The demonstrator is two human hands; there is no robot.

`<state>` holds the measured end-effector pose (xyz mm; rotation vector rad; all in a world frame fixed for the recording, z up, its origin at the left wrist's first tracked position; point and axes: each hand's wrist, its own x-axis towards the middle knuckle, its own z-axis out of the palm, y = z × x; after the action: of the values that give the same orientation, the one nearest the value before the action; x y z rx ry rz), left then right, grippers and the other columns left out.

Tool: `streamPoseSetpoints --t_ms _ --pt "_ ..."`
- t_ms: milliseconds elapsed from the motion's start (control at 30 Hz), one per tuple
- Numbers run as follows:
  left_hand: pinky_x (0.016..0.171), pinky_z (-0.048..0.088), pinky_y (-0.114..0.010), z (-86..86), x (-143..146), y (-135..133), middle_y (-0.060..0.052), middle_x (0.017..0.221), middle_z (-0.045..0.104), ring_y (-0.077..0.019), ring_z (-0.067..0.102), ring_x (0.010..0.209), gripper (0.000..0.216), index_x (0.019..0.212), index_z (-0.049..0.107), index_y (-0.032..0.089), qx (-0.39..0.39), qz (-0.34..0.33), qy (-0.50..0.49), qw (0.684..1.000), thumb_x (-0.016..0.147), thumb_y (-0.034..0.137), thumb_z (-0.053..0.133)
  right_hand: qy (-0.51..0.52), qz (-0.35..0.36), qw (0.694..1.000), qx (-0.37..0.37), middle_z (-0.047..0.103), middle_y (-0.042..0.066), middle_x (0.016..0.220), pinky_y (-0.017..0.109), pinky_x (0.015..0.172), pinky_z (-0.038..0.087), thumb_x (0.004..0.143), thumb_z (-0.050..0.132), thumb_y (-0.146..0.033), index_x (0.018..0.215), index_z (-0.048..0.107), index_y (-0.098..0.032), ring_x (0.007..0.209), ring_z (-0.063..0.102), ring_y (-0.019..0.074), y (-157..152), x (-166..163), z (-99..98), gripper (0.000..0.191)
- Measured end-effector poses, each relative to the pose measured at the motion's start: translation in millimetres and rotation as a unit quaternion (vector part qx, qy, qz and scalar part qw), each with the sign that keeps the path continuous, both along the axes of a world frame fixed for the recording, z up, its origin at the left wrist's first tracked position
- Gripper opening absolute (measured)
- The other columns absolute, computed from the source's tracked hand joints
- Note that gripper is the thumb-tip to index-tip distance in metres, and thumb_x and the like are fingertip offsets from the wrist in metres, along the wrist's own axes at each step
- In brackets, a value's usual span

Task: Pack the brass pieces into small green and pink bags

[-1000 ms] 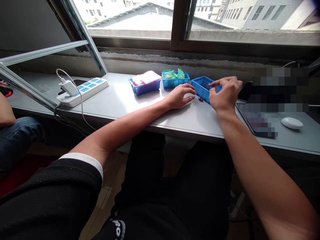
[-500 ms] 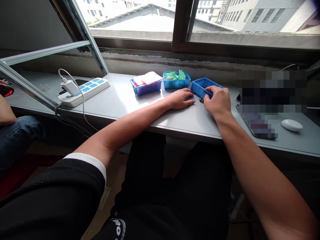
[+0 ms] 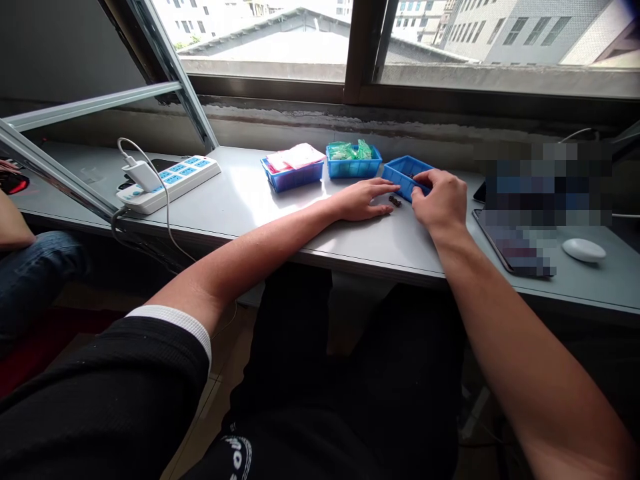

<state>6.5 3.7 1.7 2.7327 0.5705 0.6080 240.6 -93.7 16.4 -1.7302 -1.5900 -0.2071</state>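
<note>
My right hand (image 3: 444,200) has its thumb and fingers closed over the near right rim of a blue plastic bin (image 3: 400,185). Some dark items show inside this bin, too small to name. My left hand (image 3: 366,200) lies low on the tabletop with its fingers stretched out and apart, the fingertips beside the bin's near left corner. Between the two hands, just in front of the bin, is a little group of small dark parts (image 3: 395,201) on the table.
Left of that bin are a blue bin (image 3: 354,168) of green bags and another (image 3: 294,180) with pink-white packets. A power strip (image 3: 175,181) with a plugged-in charger lies at left. A tablet-like device (image 3: 510,250) and white mouse (image 3: 584,251) are at right. Another person's knee (image 3: 45,267) shows.
My right hand has shifted slightly right, still on the bin's rim. The left fingers have extended a little rightward. The small dark parts in front of the bin now show more fully.
</note>
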Motion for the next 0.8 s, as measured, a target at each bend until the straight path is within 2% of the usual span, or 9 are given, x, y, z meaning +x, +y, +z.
streamPoseSetpoints --t_ms 100,167,333,433,533,633,800 --pt "0.164 0.04 -0.05 3.2 -2 -6 -0.024 0.205 0.056 -0.0371 0.05 0.198 0.067 0.191 0.07 0.02 -0.006 -0.039 0.033 0.999 0.125 0.025 0.074 -0.001 -0.002 1.0 0.013 0.095 0.022 0.136 0.071 0.126 0.069 0.108 0.074 -0.021 0.122 0.092 -0.026 0.134 0.087 0.0501 2 0 -2.6 0.024" --pt "0.163 0.042 -0.052 2.9 -2 -8 -0.023 0.206 0.055 -0.037 0.049 0.199 0.061 0.188 0.075 0.024 -0.002 -0.044 0.04 0.998 0.127 0.026 0.072 -0.003 -0.002 1.0 0.015 0.095 0.022 0.135 0.07 0.126 0.069 0.109 0.073 -0.021 0.12 0.091 -0.027 0.134 0.087 0.0501 2 -1 -3.1 0.023" --pt "0.151 0.058 -0.05 -3.2 4 -10 -0.023 0.193 0.069 -0.0385 0.077 0.173 0.057 0.178 0.084 0.021 0.057 -0.056 -0.015 0.997 0.12 0.021 0.079 -0.002 -0.004 1.0 0.01 0.095 0.022 0.136 0.069 0.125 0.07 0.109 0.072 -0.021 0.119 0.089 -0.027 0.133 0.087 0.0489 2 -3 -3.9 0.02" --pt "0.153 0.057 -0.052 -3.8 7 -11 -0.023 0.19 0.071 -0.0404 0.076 0.173 0.055 0.178 0.083 0.02 0.063 -0.107 -0.011 0.992 0.124 0.029 0.078 0.003 -0.012 1.0 0.009 0.094 0.021 0.136 0.067 0.125 0.069 0.108 0.072 -0.019 0.119 0.088 -0.027 0.133 0.086 0.0472 3 -4 -3.7 0.021" --pt "0.156 0.054 -0.05 -1.0 8 -13 -0.025 0.184 0.077 -0.0413 0.074 0.176 0.052 0.174 0.086 0.014 0.053 -0.134 0.005 0.99 0.128 0.033 0.071 0.006 -0.014 1.0 0.006 0.094 0.021 0.137 0.066 0.127 0.068 0.109 0.071 -0.02 0.118 0.087 -0.028 0.134 0.086 0.0462 1 -6 -1.8 0.02" --pt "0.151 0.06 -0.047 1.5 6 -14 -0.025 0.175 0.084 -0.0398 0.081 0.168 0.047 0.165 0.091 0.009 0.043 -0.117 -0.011 0.992 0.126 0.028 0.072 0.007 -0.013 1.0 0.002 0.094 0.022 0.137 0.064 0.128 0.068 0.109 0.072 -0.021 0.117 0.087 -0.029 0.134 0.086 0.0463 -2 -8 1.1 0.018" --pt "0.135 0.071 -0.047 -1.3 4 -12 -0.019 0.149 0.096 -0.0354 0.094 0.14 0.033 0.14 0.1 0.016 0.036 -0.078 -0.074 0.994 0.117 0.014 0.075 0.022 -0.015 1.0 0.003 0.095 0.021 0.136 0.062 0.128 0.068 0.11 0.07 -0.023 0.114 0.085 -0.03 0.132 0.087 0.0453 -6 -10 7.4 0.017"
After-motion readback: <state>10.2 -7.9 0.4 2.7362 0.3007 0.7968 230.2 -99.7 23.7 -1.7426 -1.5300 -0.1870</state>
